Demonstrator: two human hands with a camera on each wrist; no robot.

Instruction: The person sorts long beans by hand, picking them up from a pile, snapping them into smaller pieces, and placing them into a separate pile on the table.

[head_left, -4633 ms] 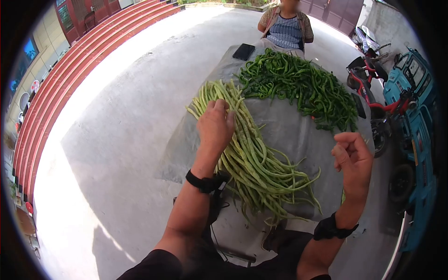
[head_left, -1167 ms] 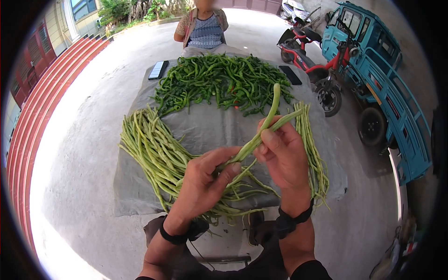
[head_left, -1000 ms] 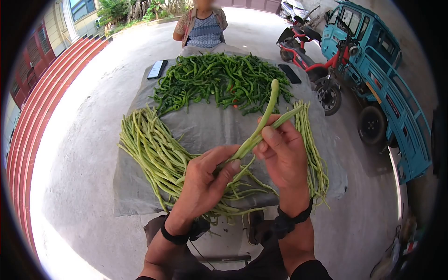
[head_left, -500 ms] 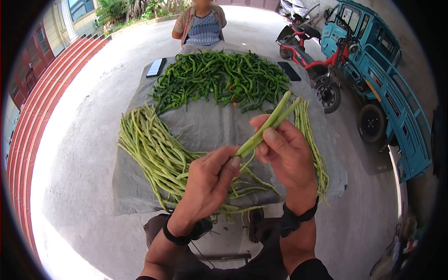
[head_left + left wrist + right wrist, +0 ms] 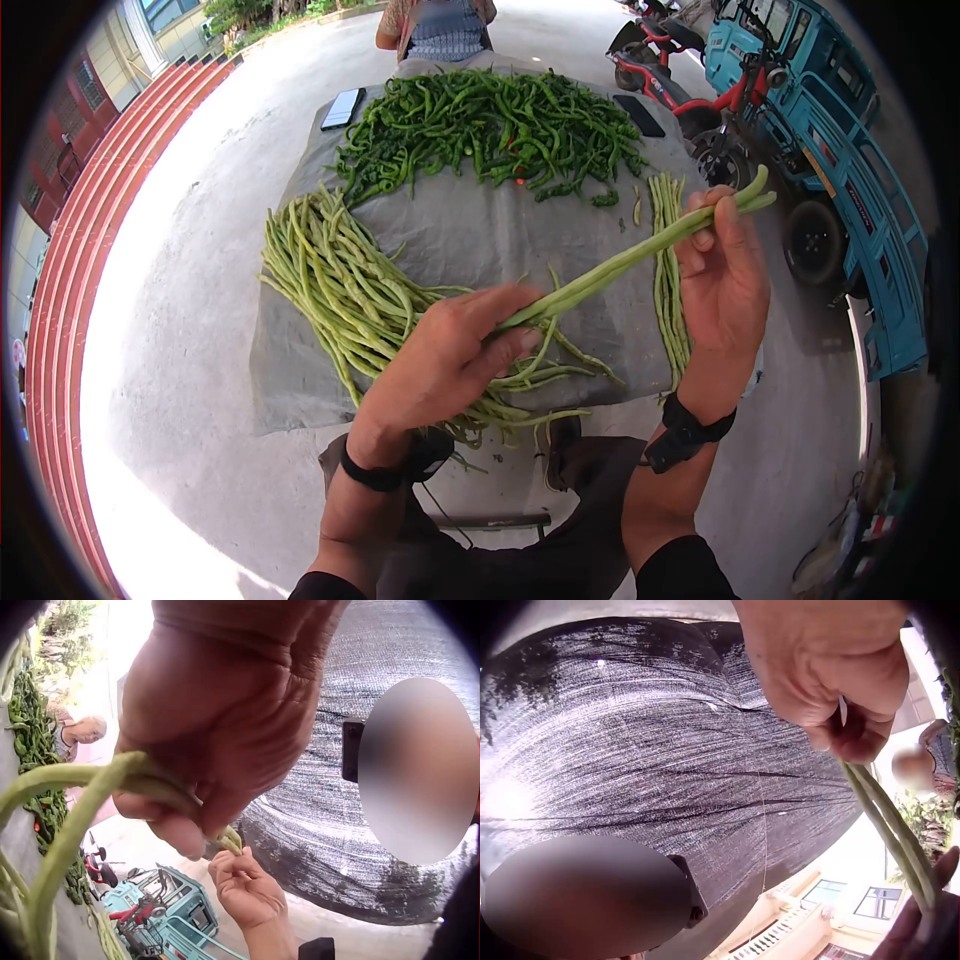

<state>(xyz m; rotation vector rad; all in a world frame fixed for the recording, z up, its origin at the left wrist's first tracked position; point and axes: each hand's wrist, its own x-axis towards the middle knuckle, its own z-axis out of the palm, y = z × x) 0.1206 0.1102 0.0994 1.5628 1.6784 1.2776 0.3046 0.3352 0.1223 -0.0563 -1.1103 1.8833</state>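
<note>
A couple of long green beans (image 5: pixel 620 262) stretch between the two hands above the covered table (image 5: pixel 570 230). My left hand (image 5: pixel 445 355) grips them at the lower end, thumb against the curled fingers. My right hand (image 5: pixel 728 285) pinches them near the other end, and their tips stick out past the fingertips. In the left wrist view, bean lengths (image 5: pixel 56 862) hang down from the left hand. The right wrist view has the beans (image 5: pixel 889 825) running side by side. A big pile of long beans (image 5: pixel 330 280) lies at left, partly behind the left hand; a smaller row of beans (image 5: pixel 668 290) lies at right.
Green chili peppers (image 5: pixel 480 130) are heaped along the far side, with one phone (image 5: pixel 343 108) left of them and another phone (image 5: pixel 640 115) right. A person (image 5: pixel 445 35) sits opposite. Beyond the table's right side stand a red electric bike (image 5: pixel 680 90) and a teal three-wheeler (image 5: pixel 840 200).
The right hand, over the table's right side 4.6 s ago, came in to hold the beans with the left. Since half a second ago it has drawn away rightward, sliding up toward their tips.
</note>
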